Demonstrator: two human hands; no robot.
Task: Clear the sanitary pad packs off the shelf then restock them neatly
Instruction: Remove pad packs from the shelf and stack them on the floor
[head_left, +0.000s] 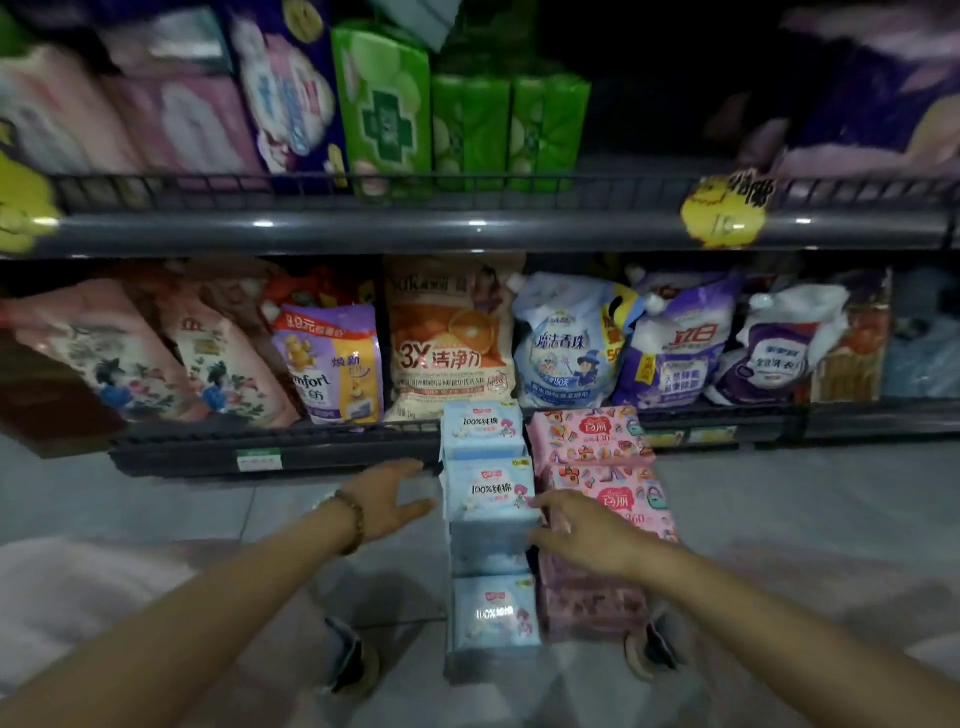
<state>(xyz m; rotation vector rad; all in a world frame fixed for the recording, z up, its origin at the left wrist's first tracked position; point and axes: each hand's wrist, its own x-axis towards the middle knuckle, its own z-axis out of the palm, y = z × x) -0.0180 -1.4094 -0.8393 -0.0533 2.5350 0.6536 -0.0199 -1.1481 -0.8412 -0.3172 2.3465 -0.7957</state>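
Right hand (582, 525): fingers loosely extended on blue pad packs' (488, 491) right edge, gripping nothing | left hand (387, 499): spread, just left | blue pad packs: stacked on floor (208, 512) | pink pad packs (592, 441): touching, right | lower shelf (260, 447): behind

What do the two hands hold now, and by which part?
Left hand holds nothing; it is open beside the blue packs. Right hand is at their right edge, next to the pink packs; whether it grips cannot be told.
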